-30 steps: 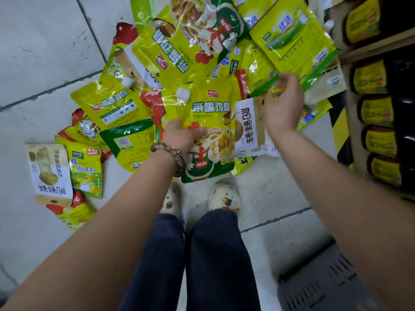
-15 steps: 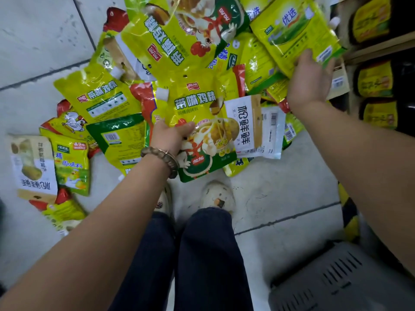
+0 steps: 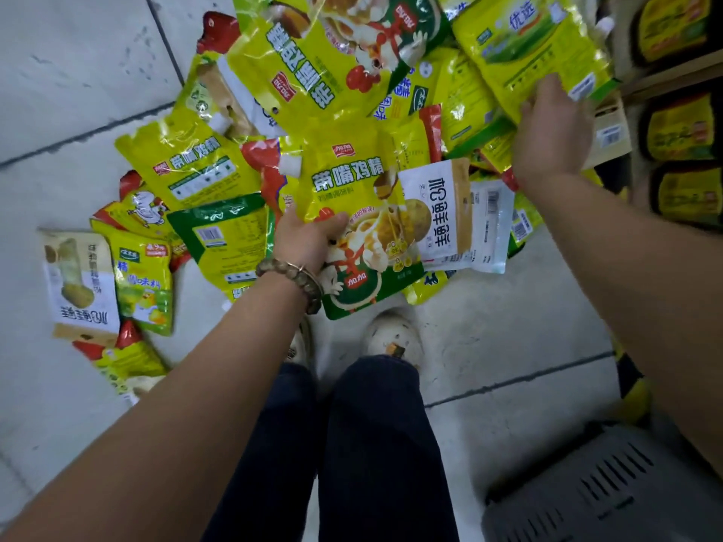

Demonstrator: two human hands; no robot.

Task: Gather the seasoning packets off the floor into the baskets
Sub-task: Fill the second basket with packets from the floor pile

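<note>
Your left hand point(image 3: 309, 240) is closed on the yellow pouch point(image 3: 344, 189), thumb across the printed face and fingers tucked under its near-left edge. A bead bracelet point(image 3: 293, 273) sits at the wrist. Your right hand point(image 3: 551, 138) is out at the far right of the heap, fingers reaching onto the near edge of a large yellow-green packet point(image 3: 528, 45). The hand is motion-blurred, so you cannot tell whether it pinches the packet or only rests on it. The seasoning packets point(image 3: 203, 170) lie overlapped on the tiled floor point(image 3: 78, 72) ahead of your shoes point(image 3: 391, 334). A white packet point(image 3: 434, 213) overlaps the held pouch's right side, and a few strays lie apart at the near left, among them a pale packet point(image 3: 78, 283). The basket point(image 3: 606, 494), grey and slotted, sits near right, just beside your leg. Handling, as a judgement: these are glossy film pouches, likely light, floppy and slick, sliding over one another. Take each by a sealed edge or corner, thumb on top, rather than by the flat face. Expect the white packet to slip off if you lift the yellow pouch.
</note>
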